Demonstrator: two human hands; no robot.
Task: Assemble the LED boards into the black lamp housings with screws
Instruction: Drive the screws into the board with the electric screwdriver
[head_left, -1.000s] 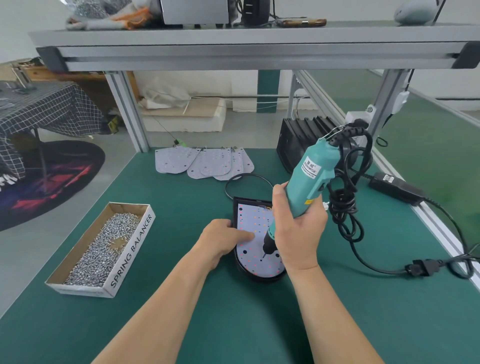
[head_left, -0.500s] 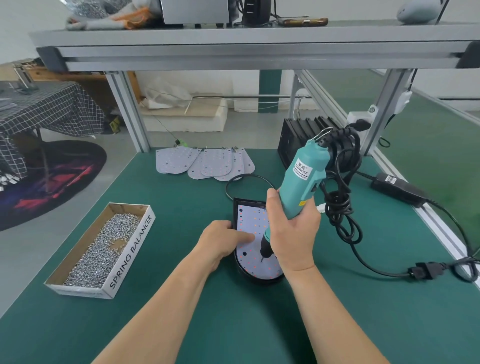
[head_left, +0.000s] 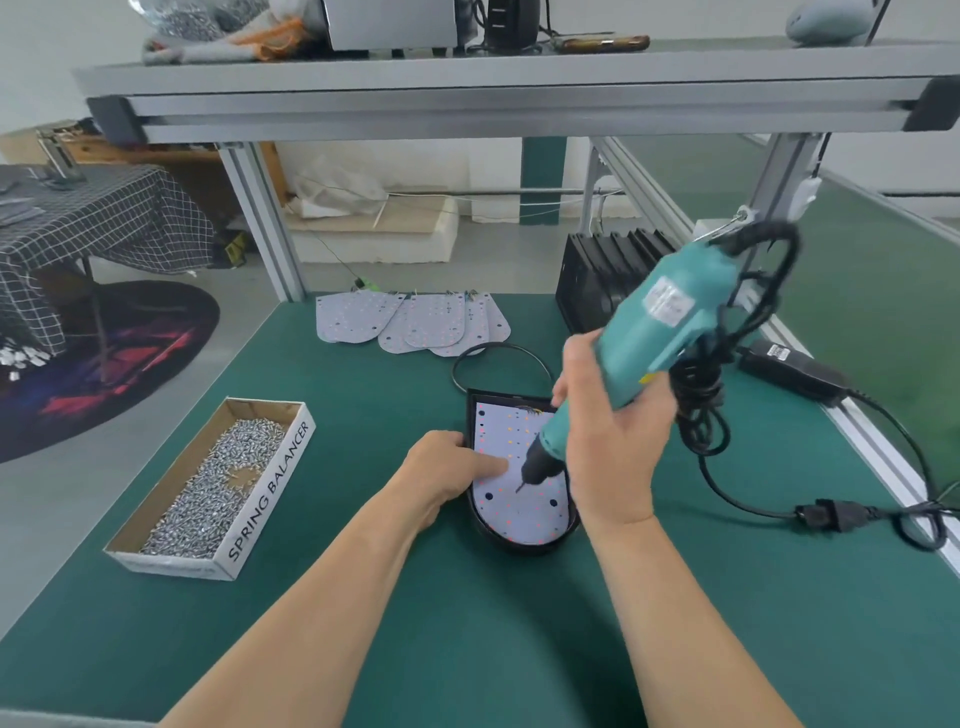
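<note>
A black lamp housing (head_left: 480, 522) lies on the green table with a white LED board (head_left: 511, 506) seated in it. My left hand (head_left: 447, 475) rests on the housing's left edge, its fingertips pressing on the board. My right hand (head_left: 610, 441) grips a teal electric screwdriver (head_left: 654, 332), tilted to the upper right, its bit tip touching the board near the middle. Several loose LED boards (head_left: 410, 325) lie fanned out at the table's far edge. A stack of black housings (head_left: 597, 275) stands at the back right.
A cardboard box (head_left: 270, 488) of screws marked SPRING BALANCER sits to the left. The screwdriver's black cord (head_left: 737, 499) loops right to a plug and a power adapter (head_left: 789, 369). An aluminium frame shelf (head_left: 519, 88) spans overhead.
The screwdriver has tilted further to the right and its bit has shifted a little up and left across the board. My left hand has stayed on the board.
</note>
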